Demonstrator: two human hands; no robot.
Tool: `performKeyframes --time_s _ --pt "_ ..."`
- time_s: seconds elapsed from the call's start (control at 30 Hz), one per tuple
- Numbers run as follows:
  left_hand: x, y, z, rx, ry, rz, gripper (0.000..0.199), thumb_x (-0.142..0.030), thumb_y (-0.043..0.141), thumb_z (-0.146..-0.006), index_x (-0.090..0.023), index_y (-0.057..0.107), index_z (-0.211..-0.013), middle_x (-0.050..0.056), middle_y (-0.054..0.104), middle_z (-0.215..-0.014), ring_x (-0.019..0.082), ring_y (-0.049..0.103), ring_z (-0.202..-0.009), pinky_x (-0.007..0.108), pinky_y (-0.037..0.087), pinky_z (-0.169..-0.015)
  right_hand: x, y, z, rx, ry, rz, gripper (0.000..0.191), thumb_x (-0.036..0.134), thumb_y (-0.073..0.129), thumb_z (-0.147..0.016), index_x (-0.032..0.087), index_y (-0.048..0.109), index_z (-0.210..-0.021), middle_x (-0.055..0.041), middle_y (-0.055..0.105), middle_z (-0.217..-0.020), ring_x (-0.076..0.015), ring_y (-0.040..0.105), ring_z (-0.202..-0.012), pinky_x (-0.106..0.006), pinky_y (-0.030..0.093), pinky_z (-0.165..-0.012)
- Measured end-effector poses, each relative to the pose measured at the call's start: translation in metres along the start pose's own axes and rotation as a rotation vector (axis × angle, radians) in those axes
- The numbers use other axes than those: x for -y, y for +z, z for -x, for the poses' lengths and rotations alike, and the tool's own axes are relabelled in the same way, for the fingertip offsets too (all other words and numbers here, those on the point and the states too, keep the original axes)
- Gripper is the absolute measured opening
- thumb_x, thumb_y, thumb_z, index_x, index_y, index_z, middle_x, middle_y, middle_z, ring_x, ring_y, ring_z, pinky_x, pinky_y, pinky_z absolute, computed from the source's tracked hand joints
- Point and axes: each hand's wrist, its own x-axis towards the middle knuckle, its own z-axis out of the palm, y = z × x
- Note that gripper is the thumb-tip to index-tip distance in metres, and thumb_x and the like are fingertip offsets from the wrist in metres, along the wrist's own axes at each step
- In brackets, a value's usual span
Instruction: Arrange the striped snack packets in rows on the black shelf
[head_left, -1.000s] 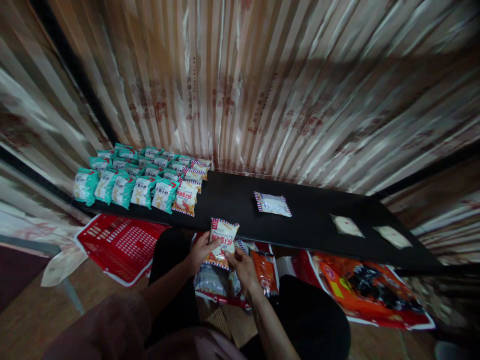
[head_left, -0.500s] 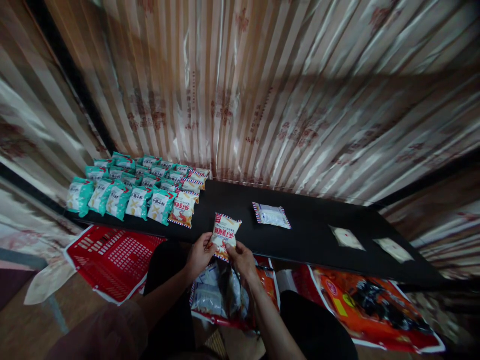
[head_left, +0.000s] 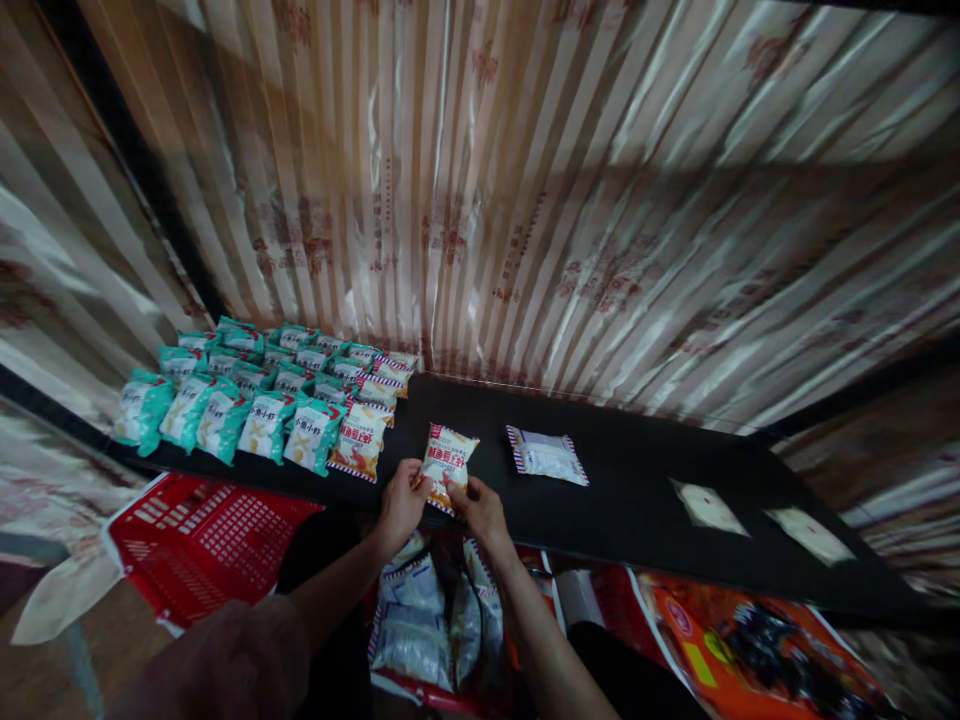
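Note:
A small white and orange snack packet with a striped edge is held between both hands at the front edge of the black table. My left hand pinches its lower left side, and my right hand grips its lower right corner. To the left stands a similar striped packet, the front one of a column, beside rows of several teal and white packets. Another striped packet lies back side up to the right of my hands.
Two flat pale packets lie at the table's right. Below the edge are a red basket, an open bag of striped packets and an orange bag. A striped curtain hangs behind.
The view has tilted up a little, so the table sits lower in the picture. Both hands, still on the packet, have moved slightly inward over the table edge. More of the open bag below shows.

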Motion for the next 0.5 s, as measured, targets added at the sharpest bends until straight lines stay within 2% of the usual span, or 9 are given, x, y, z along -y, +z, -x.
performKeyframes --time_s 0.17,0.5 --pt "-0.017 0.003 -0.015 0.006 -0.003 -0.183 0.020 -0.018 0.053 -0.082 -0.017 0.054 -0.102 0.005 0.065 -0.101 0.016 0.062 -0.094 0.026 0.045 -0.085 0.001 0.001 -0.025 -0.038 -0.038 0.088 0.051 0.054 0.066 -0.059 0.011 0.068 -0.087 -0.0063 0.069 -0.070 -0.0173 0.058 -0.059 -0.026 0.043 -0.054" --pt "-0.043 0.013 -0.054 -0.014 -0.018 -0.441 0.026 -0.016 0.051 -0.083 -0.015 0.058 -0.108 0.008 0.063 -0.106 0.017 0.057 -0.103 0.026 0.041 -0.091 0.015 0.007 -0.065 -0.087 -0.057 0.237 0.044 0.049 0.059 -0.065 0.012 0.069 -0.086 -0.0071 0.070 -0.074 -0.0199 0.062 -0.067 -0.025 0.045 -0.056"
